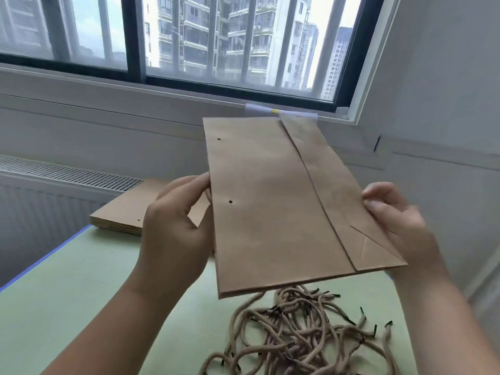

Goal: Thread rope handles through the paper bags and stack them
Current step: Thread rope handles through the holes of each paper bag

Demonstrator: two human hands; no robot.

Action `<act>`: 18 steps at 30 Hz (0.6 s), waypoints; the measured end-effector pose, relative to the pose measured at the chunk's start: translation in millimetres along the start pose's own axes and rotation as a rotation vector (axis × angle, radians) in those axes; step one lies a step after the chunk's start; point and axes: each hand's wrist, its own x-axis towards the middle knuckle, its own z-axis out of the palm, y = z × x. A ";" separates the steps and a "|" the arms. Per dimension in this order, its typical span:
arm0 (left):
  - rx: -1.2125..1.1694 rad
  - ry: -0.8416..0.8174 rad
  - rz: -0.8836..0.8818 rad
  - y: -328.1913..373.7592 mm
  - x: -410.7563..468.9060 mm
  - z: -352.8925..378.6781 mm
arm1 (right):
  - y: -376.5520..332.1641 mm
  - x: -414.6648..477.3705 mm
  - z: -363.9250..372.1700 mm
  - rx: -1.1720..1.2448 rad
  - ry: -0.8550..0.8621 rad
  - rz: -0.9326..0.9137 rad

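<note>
Barred windows (189,36) with tower blocks beyond run above a pale green worktop (81,293). Both hands hold one flat paper bag (270,201) lifted clear of the worktop and tilted to face the camera, probably so the two punched holes (230,202) by its left edge can be found. The left grip (176,228) pinches that holed edge, thumb on the near face and fingers curled behind. A short curve of cord seems to show just behind the thumb, but I cannot tell whether it is held. The right grip (397,223) pinches the folded bottom end between thumb and fingertips, which holds the bag taut and flat. No rope passes through the holes that show, so threading of this bag looks not yet begun. A loose tangle of rope handles (297,334) lies under the bag toward the near right edge, within easy reach of either hand. A neat stack of flat bags (127,212) sits at the far left corner, out of the way; no ropes show on them, so they are likely blanks
</note>
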 end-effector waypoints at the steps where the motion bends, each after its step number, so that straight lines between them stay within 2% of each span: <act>1: 0.035 -0.011 -0.007 -1.4 0.0 -0.1 | 3.2 1.4 0.9 0.013 0.003 0.007; 7: 0.034 -0.136 -0.111 -10.1 4.3 -2.7 | 37.5 6.1 3.9 -0.097 0.110 0.010; 12: -0.013 -0.201 -0.239 -8.9 4.7 -2.6 | 61.7 3.1 19.6 -0.062 0.219 -0.008; 18: -0.179 -0.117 -0.489 -16.5 2.6 4.3 | 64.3 -0.6 30.2 0.036 0.242 0.043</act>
